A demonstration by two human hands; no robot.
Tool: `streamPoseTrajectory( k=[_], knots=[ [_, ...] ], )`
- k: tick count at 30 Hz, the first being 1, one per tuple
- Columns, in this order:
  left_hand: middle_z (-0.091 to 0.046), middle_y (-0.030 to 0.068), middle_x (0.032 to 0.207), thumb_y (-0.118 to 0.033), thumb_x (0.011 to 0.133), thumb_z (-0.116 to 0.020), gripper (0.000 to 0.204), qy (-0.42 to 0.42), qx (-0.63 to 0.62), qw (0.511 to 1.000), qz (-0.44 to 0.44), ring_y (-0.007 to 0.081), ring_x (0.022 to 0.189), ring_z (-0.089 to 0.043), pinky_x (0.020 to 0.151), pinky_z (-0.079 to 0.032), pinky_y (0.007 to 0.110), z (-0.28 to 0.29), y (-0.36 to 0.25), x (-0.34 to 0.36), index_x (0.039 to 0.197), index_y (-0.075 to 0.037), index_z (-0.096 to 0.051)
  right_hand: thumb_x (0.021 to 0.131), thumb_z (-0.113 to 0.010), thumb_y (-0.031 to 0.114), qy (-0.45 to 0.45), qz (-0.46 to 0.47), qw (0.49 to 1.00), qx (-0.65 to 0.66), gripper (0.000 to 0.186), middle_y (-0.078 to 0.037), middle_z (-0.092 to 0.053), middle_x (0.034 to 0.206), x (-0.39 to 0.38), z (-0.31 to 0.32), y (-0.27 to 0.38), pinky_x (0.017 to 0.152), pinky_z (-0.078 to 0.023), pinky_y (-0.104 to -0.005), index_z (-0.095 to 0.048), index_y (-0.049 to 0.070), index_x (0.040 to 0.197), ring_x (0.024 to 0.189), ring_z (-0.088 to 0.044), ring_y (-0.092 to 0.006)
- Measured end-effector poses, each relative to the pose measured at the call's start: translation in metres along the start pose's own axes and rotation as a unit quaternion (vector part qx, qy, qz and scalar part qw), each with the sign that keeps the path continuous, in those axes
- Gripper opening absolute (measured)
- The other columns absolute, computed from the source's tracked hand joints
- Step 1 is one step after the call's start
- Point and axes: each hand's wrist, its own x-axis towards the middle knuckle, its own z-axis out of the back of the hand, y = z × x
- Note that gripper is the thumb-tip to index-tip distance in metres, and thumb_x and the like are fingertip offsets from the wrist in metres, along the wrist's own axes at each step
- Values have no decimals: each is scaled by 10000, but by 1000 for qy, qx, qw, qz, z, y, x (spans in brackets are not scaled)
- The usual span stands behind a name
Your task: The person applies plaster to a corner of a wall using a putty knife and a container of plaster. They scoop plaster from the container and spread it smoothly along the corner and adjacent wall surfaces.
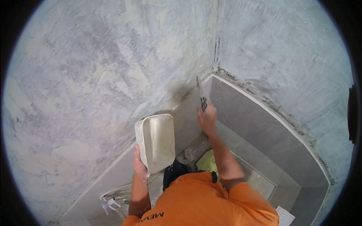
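Note:
My left hand grips the side of an off-white rectangular plaster tub, its fingers partly hidden behind it. The tub is tilted beside the left wall, with cream-coloured plaster smeared inside. Further forward and to the right, my right hand is closed round the dark handle of a putty knife. The knife's thin blade points up toward the corner, close to the left wall just above the tile edge. Whether the blade touches the wall, I cannot tell.
Patchy plaster covers the left wall and right wall, which meet in a corner. Grey tiles line the lower walls, with a rough upper edge. Below lie a yellow-green item, a white fitting and a white block.

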Motion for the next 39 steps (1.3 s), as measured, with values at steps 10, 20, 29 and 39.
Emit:
streamPoseTrajectory(
  k=[10, 20, 29, 39],
  knots=[
    [-633, 109, 1286, -480, 1039, -453, 552, -87, 48, 993, -69, 242, 1120, -646, 949, -526, 398, 22, 4, -23, 1374, -50, -538, 894, -627, 180, 182, -94, 967, -150, 489, -279, -658, 988, -87, -62, 22, 830, -516, -529, -493, -71, 1292, 940, -645, -482],
    [-563, 155, 1395, -530, 1033, -431, 665, -11, 44, 999, 16, 292, 1240, -580, 1034, -475, 429, -4, 1, -6, 1474, -32, -425, 826, -661, 196, 145, -90, 985, -35, 281, -248, -595, 756, -47, 14, -15, 717, -467, -459, -615, -37, 976, 742, -585, -431],
    [-580, 120, 1387, -572, 1002, -462, 667, -19, -26, 999, 40, 278, 1237, -587, 1022, -486, 436, 7, 1, -20, 1445, -73, -483, 819, -673, 172, 145, -70, 986, -44, 243, -177, -533, 670, -34, -13, -22, 665, -438, -419, -598, -41, 907, 639, -499, -289],
    [-559, 125, 1401, -498, 1031, -461, 622, 32, -76, 996, 13, 284, 1270, -553, 1067, -443, 442, 10, 0, -13, 1450, -38, -450, 886, -623, 116, 184, -109, 964, 160, 81, 23, -507, 647, -30, 21, 17, 493, -357, -294, -612, 40, 914, 522, -439, -82]
  ],
)
